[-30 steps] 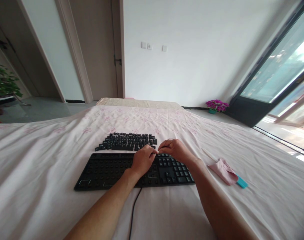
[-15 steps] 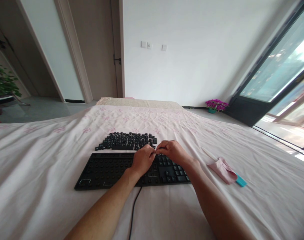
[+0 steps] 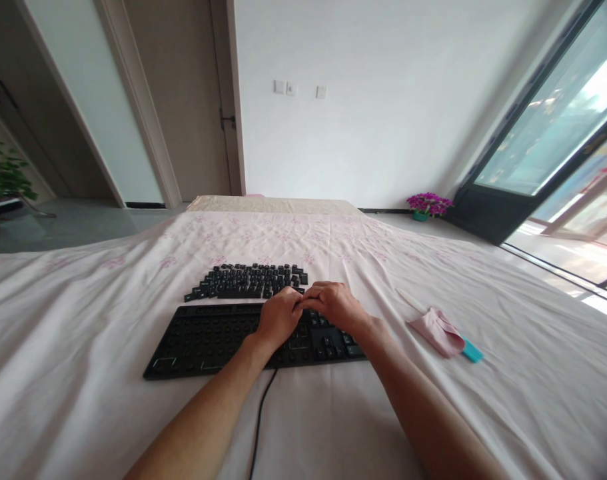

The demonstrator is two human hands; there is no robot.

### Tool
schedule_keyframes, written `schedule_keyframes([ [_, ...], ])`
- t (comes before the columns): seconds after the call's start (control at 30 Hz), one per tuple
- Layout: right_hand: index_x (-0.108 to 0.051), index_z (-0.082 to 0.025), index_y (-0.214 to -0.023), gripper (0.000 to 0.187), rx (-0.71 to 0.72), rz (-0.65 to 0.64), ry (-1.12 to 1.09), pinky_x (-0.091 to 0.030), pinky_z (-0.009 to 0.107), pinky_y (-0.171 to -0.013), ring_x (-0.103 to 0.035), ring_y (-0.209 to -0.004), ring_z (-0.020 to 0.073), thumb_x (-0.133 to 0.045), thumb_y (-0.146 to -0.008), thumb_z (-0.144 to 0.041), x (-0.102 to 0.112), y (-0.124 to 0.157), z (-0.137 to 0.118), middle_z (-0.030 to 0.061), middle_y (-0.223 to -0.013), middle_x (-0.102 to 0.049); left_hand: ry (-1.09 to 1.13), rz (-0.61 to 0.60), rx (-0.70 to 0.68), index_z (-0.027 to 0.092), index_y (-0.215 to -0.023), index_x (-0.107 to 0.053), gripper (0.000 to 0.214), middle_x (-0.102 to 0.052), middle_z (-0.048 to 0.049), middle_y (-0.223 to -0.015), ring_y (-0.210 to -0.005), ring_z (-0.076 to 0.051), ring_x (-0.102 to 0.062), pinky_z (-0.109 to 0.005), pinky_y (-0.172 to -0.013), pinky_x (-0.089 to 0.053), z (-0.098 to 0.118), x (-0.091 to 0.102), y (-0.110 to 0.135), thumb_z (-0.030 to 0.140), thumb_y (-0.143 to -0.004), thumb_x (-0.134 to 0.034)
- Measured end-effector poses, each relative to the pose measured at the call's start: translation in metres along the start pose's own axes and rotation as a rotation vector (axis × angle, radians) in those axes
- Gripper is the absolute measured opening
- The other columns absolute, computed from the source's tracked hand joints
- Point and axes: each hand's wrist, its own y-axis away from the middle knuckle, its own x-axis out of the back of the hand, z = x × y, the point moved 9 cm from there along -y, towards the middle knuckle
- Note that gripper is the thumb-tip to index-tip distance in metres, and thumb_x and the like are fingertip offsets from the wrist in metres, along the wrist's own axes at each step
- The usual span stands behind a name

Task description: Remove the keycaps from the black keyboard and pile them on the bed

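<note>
A black keyboard (image 3: 203,340) lies flat in front of me; its left part is bare of keycaps, while the block on the right still carries its keys. My left hand (image 3: 280,315) and my right hand (image 3: 333,303) meet over the keyboard's upper edge, right of the middle. The fingers of both are curled and pressed together, and the fingertips touch. Whatever they pinch is hidden from this angle. Just behind the keyboard, loose black keycaps (image 3: 243,281) are laid out in rows, close to my left knuckles.
A pale, flower-printed cloth (image 3: 108,320) with wrinkles covers the surface. On the right lie a pink cloth (image 3: 438,332) and a turquoise piece (image 3: 472,351) beside it. The keyboard's black cable (image 3: 258,420) runs toward me. Beyond stand a door (image 3: 183,100) and a potted purple plant (image 3: 430,205).
The whole view has shifted slightly, so things sit a little more to the left. My hands remain together at the keyboard's upper edge, with the right fingers now covering more of the left fingertips.
</note>
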Motion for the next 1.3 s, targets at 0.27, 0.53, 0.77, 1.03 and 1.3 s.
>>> schedule_keyframes([
  [0.27,-0.071,-0.023,-0.084,0.014,-0.07,0.071,-0.124,-0.046,0.025,-0.076,-0.064,-0.081,0.0161,-0.06,-0.086,-0.032,0.001,0.005,0.021,0.0011,-0.085,-0.069,0.001,0.024,-0.017,0.023,-0.09,-0.065,0.016,-0.064,-0.0008,-0.095,-0.086,-0.014,-0.061,-0.023,-0.074,-0.043,0.004,0.003,0.001,0.023,-0.088,-0.049],
  [0.53,-0.067,-0.02,-0.087,0.022,0.105,0.049,0.166,-0.043,0.025,-0.075,-0.058,-0.08,0.0163,-0.051,-0.093,-0.034,-0.012,0.003,-0.005,0.0039,-0.081,-0.063,-0.021,-0.005,-0.012,0.021,-0.088,-0.065,0.018,-0.063,-0.0024,-0.092,-0.086,-0.015,-0.061,-0.023,-0.071,-0.043,0.002,0.002,0.0,0.027,-0.09,-0.047],
  [0.77,-0.067,-0.021,-0.092,0.02,0.179,-0.002,0.25,-0.041,0.026,-0.07,-0.055,-0.076,0.0169,-0.05,-0.094,-0.031,-0.019,-0.003,-0.022,0.0043,-0.078,-0.061,0.004,0.009,0.018,0.022,-0.088,-0.064,0.015,-0.065,-0.0014,-0.089,-0.084,-0.015,-0.062,-0.023,-0.071,-0.043,-0.002,0.001,0.0,0.018,-0.085,-0.05],
  [1.03,-0.064,-0.021,-0.083,0.016,-0.029,0.117,-0.043,-0.043,0.024,-0.074,-0.061,-0.079,0.0145,-0.054,-0.091,-0.03,-0.007,-0.003,0.021,0.0008,-0.083,-0.065,-0.019,0.031,-0.007,0.023,-0.092,-0.066,0.016,-0.065,-0.0012,-0.092,-0.085,-0.016,-0.062,-0.024,-0.073,-0.044,0.001,0.003,0.0,0.023,-0.088,-0.051],
  [1.3,-0.06,-0.02,-0.084,0.019,-0.087,0.167,-0.105,-0.044,0.025,-0.076,-0.061,-0.081,0.0154,-0.048,-0.092,-0.032,-0.011,0.002,0.032,0.0007,-0.082,-0.065,-0.028,-0.061,0.017,0.03,-0.097,-0.067,0.018,-0.065,0.0013,-0.095,-0.085,-0.016,-0.063,-0.024,-0.07,-0.042,0.003,-0.002,-0.006,0.027,-0.08,-0.062],
])
